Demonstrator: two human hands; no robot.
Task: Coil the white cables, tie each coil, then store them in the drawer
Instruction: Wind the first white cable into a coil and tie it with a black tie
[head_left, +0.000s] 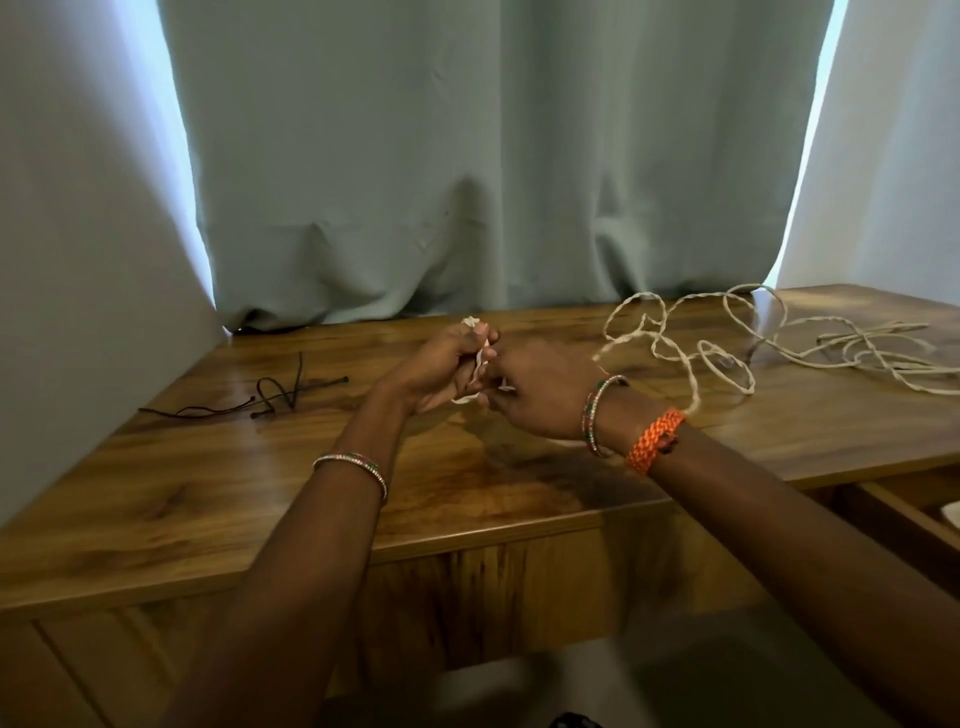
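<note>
Head view. Both hands met above the middle of the glossy brown wood-grain table (171, 499). The left hand (441, 371) was raised with its fingers curled round several turns of the thin white twisted cable (722, 364); a small white loop showed above its fingertips and another below its palm. The right hand (535, 392), touching the left, pinched the same cable between curled fingers at the coil. From behind the right wrist the free length of the cable ran to the right and lay on the table top in loose, overlapping loops that reached the right edge of the frame, well apart from the hands. A few thin black tie cords (275, 397) lay tangled on the table to the left of the hands, near the wall. At the lower right, below the table edge, the wooden drawer (904, 525) stood pulled out, with something white just visible inside it; what that was could not be told. A thin beaded bangle (353, 467) circled the left wrist. The right wrist carried a similar bangle and a braided orange wristband (655, 439). A pale grey-green curtain (467, 156) hung behind the table.
</note>
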